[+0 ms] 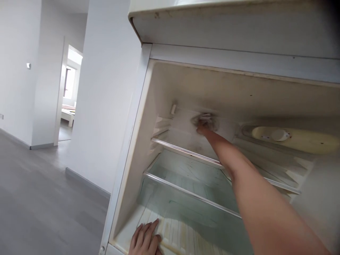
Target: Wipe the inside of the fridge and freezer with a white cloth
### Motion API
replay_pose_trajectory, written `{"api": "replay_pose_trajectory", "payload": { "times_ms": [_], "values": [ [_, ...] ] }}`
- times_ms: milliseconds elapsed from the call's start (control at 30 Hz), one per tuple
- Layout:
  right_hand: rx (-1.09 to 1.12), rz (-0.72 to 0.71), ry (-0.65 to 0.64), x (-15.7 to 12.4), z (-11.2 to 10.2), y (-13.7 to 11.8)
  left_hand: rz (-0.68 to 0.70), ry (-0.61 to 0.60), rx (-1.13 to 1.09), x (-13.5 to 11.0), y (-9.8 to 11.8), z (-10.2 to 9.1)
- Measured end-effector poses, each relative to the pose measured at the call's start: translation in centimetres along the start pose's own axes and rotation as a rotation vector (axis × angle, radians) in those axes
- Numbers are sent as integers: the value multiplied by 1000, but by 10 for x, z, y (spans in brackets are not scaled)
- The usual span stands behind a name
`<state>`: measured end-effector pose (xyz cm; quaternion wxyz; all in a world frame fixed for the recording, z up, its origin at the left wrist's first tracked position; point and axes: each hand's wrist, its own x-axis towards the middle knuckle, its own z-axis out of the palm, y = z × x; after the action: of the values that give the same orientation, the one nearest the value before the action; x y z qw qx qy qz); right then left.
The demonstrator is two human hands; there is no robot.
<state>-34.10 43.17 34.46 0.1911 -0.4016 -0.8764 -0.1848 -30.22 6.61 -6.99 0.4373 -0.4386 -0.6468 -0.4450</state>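
Note:
My right arm reaches deep into an old refrigerator (126,148). At the stained back wall, my right hand (202,128) presses a crumpled whitish cloth (208,117) near the upper corner; both are smeared by motion. Low at the front, my left hand (145,238) lies with fingers outstretched on the bottom of the compartment, holding nothing. Between the two hands are an upper glass shelf (186,149) with a metal front trim and a lower glass shelf (191,193).
A yellowed lamp and dial housing (300,140) juts from the right inner wall. Overhead hangs the overhanging edge of the upper section (225,32). To the left are a white wall (106,88), a grey floor (53,202) and a doorway (69,95) to another room.

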Motion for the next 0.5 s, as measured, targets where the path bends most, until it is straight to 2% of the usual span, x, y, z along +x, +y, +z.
{"api": "replay_pose_trajectory", "payload": {
  "times_ms": [167,267,367,500],
  "values": [
    [-41,-185,-154,-1,13,-38,-7,22,5,0,1,3],
    [-62,-215,-183,-6,13,-49,-30,14,-29,-1,1,2],
    [-81,-135,-150,-13,5,-39,-43,3,-53,-1,1,0],
    [-83,78,-54,-22,-7,0,-20,-18,-30,-1,1,-2]
  ]
}}
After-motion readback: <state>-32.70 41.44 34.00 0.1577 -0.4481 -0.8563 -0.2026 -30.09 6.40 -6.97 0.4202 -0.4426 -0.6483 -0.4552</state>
